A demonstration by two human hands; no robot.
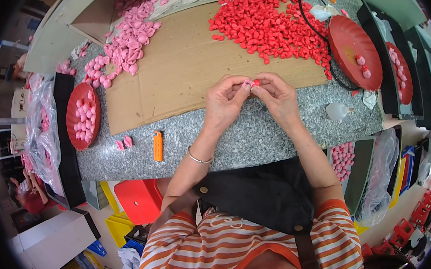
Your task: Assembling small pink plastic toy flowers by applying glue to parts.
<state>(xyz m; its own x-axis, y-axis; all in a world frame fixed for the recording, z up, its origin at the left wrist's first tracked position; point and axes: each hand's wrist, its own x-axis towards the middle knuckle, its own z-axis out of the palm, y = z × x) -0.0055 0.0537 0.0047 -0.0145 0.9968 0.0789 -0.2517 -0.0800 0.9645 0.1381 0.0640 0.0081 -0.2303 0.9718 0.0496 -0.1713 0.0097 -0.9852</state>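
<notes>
My two hands meet at the front edge of a brown cardboard sheet (pixel 179 61). Between the fingertips of my left hand (pixel 224 99) is a small pink piece (pixel 247 83). My right hand (pixel 277 97) pinches a small red piece (pixel 256 82) right against the pink one; whether they are joined I cannot tell. Beyond my hands lies a wide heap of small red pieces (pixel 268 26). Farther left a pile of pink rounded pieces (pixel 127 43) spreads over the cardboard. A silver bangle circles my left wrist.
On the speckled stone table (pixel 202 158) lie an orange-handled tool (pixel 158 146), two pink bits (pixel 123 143) and a small clear bottle (pixel 336 111). A red dish (pixel 70 126) of pink balls stands left; another red dish (pixel 342 38) with a few pieces stands right. A black cable (pixel 307 18) crosses the red heap.
</notes>
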